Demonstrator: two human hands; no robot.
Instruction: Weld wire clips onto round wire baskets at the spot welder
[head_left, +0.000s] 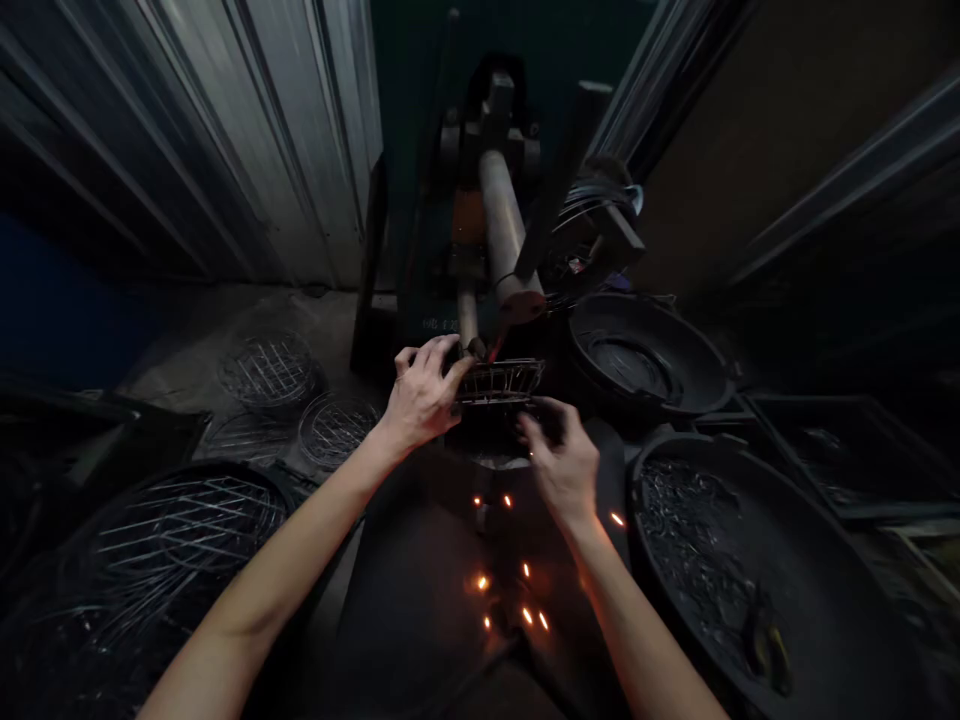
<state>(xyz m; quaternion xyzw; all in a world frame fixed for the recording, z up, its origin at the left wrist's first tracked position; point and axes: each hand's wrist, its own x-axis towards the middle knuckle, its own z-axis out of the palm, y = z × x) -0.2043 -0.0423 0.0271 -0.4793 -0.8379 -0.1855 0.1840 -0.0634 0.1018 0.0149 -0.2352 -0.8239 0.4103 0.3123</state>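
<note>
A small round wire rack (501, 380) with two rings joined by short bars is at the spot welder's electrodes, directly below the thick metal arm (504, 215). My left hand (426, 390) is closed on the rack's left side, thumb and fingers gripping the wire. Just below the rack's right edge is my right hand (561, 455), its fingers curled in toward the thumb; whatever sits between them is too dark to make out. Glowing sparks (526, 615) are falling between my forearms.
A dark pan (817, 600) at right holds many small metal pieces and yellow-handled pliers (778, 660). Behind it is another pan (705, 370) with wire rings. Round wire grids (195, 520) are stacked at left, with more grids (266, 368) on the floor. Corrugated metal wall (300, 120) stands behind.
</note>
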